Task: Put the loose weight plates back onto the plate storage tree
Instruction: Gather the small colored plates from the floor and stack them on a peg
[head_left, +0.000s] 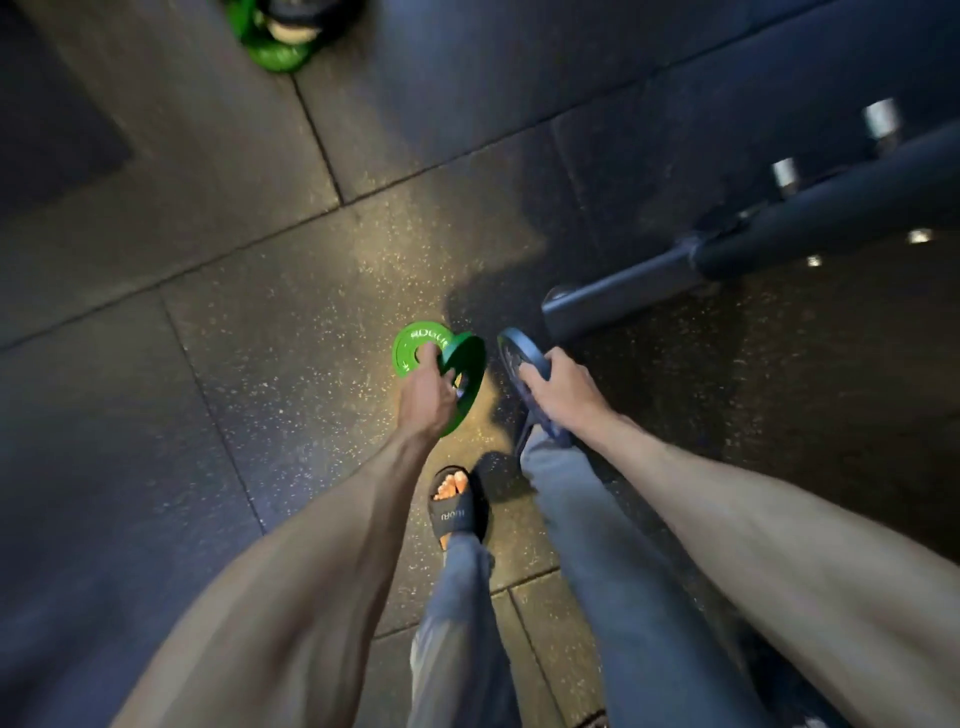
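With the left hand (426, 392) gripping two green plates (441, 364) and the right hand (563, 392) closed on a dark plate (522, 364), beside what may be the storage tree (779, 239), none is racked yet.

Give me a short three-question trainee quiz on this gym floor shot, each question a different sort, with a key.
1. True or false: the left hand holds two small green round weight plates.
2. Multiple choice: what does the right hand grip? A) a red kettlebell B) a dark blue-grey round weight plate C) a white towel
3. Fill in: more green plates lie on the dark speckled rubber floor at the ____ edge of the picture.

Key: 1 true; 2 B; 3 top
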